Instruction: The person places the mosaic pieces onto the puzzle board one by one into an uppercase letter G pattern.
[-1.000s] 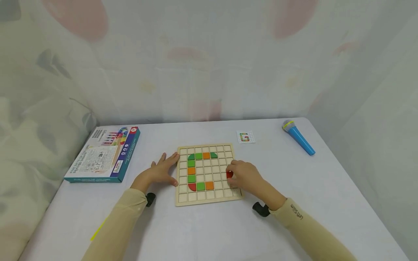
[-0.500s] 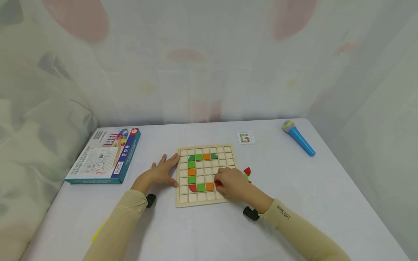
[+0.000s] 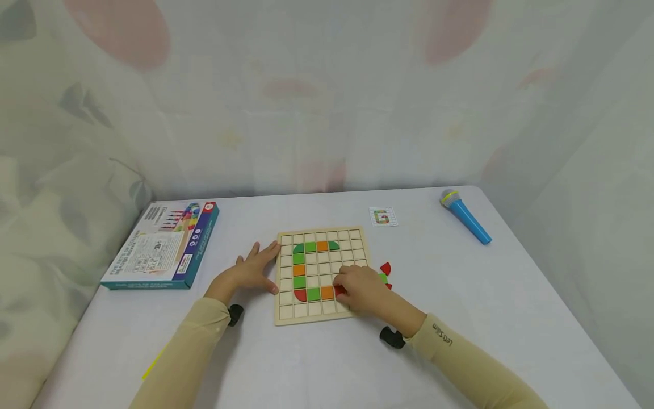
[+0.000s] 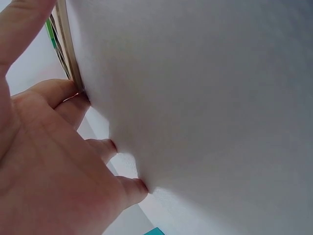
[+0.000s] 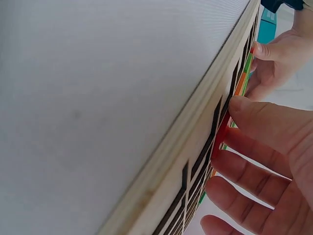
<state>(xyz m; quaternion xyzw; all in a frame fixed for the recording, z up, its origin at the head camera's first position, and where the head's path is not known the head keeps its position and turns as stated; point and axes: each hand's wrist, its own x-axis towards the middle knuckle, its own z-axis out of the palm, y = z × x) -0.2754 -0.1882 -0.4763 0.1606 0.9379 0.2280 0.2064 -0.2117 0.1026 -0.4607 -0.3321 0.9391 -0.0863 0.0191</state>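
Observation:
A wooden grid board [image 3: 306, 318] lies on the white table, with green, orange and red tiles set in its squares in a C-like outline. My left hand [image 3: 248, 271] rests at the board's left edge with spread fingers; its thumb and a fingertip touch the edge [image 4: 71, 49]. Over the board's lower right part, my right hand [image 3: 364, 288] pinches a red tile [image 5: 221, 134] between thumb and fingers. That tile sits right beside the orange tile [image 3: 327, 292] at the end of the bottom row. Its outline is partly hidden by the fingers.
Beyond the right hand lie a red quarter-round tile [image 3: 385, 268] and a green tile [image 3: 383, 278]. A small card with a G pattern [image 3: 383, 216] lies behind. The blue toy microphone [image 3: 466, 217] is far right, a flat box [image 3: 160, 244] left. A yellow strip [image 3: 155, 362] shows by the left sleeve.
The right hand has moved left and toward the body with the red tile, from the board's right side to the bottom row, uncovering loose tiles. The left hand has stayed still.

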